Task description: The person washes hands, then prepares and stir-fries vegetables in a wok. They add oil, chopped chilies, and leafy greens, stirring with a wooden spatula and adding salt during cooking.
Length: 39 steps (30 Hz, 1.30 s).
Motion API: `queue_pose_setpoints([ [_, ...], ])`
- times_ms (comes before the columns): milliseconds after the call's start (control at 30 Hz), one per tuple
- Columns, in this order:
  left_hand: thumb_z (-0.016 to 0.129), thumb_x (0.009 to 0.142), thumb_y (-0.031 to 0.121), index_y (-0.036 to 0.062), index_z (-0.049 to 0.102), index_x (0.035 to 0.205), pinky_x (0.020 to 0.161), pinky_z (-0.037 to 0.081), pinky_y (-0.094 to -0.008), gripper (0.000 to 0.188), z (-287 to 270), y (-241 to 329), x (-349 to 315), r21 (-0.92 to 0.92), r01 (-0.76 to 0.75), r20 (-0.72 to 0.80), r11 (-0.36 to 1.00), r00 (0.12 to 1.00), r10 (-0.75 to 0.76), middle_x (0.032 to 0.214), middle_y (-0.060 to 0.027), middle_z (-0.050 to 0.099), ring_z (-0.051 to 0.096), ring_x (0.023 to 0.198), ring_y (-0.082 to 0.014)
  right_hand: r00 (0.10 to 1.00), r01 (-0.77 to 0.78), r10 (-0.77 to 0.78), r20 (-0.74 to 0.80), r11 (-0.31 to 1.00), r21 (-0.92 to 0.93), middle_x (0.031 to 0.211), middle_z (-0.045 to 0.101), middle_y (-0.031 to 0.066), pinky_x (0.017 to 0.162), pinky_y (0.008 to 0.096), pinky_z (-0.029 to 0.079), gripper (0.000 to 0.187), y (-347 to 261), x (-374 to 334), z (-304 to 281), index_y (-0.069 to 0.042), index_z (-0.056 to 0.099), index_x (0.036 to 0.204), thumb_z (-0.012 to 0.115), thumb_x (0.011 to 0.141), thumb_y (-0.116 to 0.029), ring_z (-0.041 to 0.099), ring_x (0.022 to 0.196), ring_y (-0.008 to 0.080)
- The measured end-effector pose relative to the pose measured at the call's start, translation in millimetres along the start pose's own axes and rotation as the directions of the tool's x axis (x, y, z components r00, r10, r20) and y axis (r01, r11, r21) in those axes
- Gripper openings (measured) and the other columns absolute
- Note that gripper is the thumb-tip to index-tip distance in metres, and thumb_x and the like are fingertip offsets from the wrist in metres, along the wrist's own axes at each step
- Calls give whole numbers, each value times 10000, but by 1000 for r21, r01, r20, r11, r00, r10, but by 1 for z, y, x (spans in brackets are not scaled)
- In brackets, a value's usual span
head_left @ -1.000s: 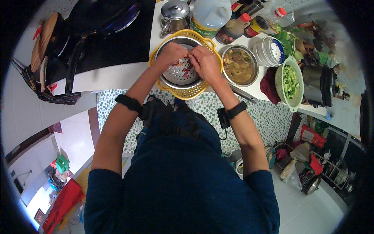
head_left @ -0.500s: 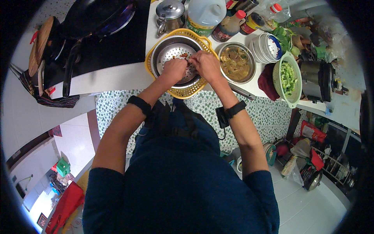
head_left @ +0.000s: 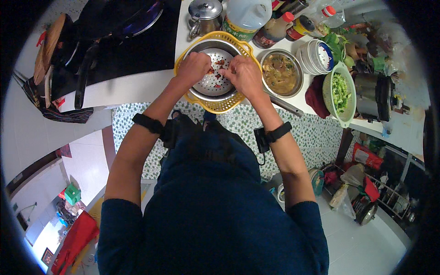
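Note:
A perforated metal bowl (head_left: 211, 95) sits inside a yellow plastic basket (head_left: 223, 107) at the counter's front edge. Small dark-red pieces, which look like dried chili (head_left: 218, 76), lie scattered on its bottom. Above the bowl's left side is my left hand (head_left: 194, 67), closed with its fingers curled under; what they hold is hidden. My right hand (head_left: 244, 75) reaches over the right side, thumb and fingers pinched together close to the red pieces. Anything in that pinch is too small to make out.
Right of the basket stands a metal pan of brownish food in liquid (head_left: 280, 73), its handle (head_left: 286, 106) jutting toward me. Beyond are a green colander of chopped greens (head_left: 349, 91), stacked bowls (head_left: 308, 59), bottles (head_left: 274, 30) and a metal pot (head_left: 205, 16). A black wok (head_left: 105, 23) is at left.
My hands have moved apart: the left shifted left and up toward the bowl's rim. More of the red pieces on the bowl's bottom now shows between them.

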State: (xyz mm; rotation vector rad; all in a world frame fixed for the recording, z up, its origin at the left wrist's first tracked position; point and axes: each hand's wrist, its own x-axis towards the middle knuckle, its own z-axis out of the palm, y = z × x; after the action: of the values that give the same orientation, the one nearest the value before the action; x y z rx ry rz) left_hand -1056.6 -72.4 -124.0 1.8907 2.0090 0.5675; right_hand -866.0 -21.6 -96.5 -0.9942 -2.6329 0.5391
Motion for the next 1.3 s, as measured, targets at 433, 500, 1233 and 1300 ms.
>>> queue_pose_setpoints([
  [433, 499, 831, 147, 55, 513, 1207, 972, 379, -419, 388, -35, 64, -11, -190, -498, -339, 846, 842, 419, 1258, -135, 499, 469, 1151, -325, 737, -417, 413, 536, -346, 840, 1275, 501, 77, 877, 416, 457, 401, -17, 14, -16, -126, 460, 1269, 451, 943, -359, 555, 1031, 243],
  [500, 481, 861, 169, 41, 485, 1222, 1023, 299, -466, 383, -32, 69, -6, -146, -476, -260, 867, 864, 430, 1272, -131, 491, 477, 1156, -304, 817, -315, 308, 487, -468, 825, 1278, 490, 37, 902, 372, 430, 484, -28, 14, -32, -111, 451, 1267, 364, 955, -472, 540, 1025, 189],
  [1233, 557, 889, 370, 12, 657, 710, 537, 424, -296, 413, -91, -185, -316, -434, 471, 86, 768, 871, -485, 579, -103, 586, 548, 528, -150, 429, -897, 312, 848, 261, 358, 652, 481, 3, 407, 235, 393, 236, -31, -126, -73, -17, 498, 985, 596, 848, -184, 477, 489, 82],
  [1300, 566, 891, 356, 12, 667, 727, 530, 421, -276, 395, -84, -199, -352, -469, 545, 133, 695, 822, -554, 581, -72, 591, 538, 536, -120, 482, -870, 268, 834, 31, 493, 676, 447, -1, 372, 211, 297, 216, -61, -145, -60, -39, 459, 1035, 532, 842, -104, 358, 441, 63],
])
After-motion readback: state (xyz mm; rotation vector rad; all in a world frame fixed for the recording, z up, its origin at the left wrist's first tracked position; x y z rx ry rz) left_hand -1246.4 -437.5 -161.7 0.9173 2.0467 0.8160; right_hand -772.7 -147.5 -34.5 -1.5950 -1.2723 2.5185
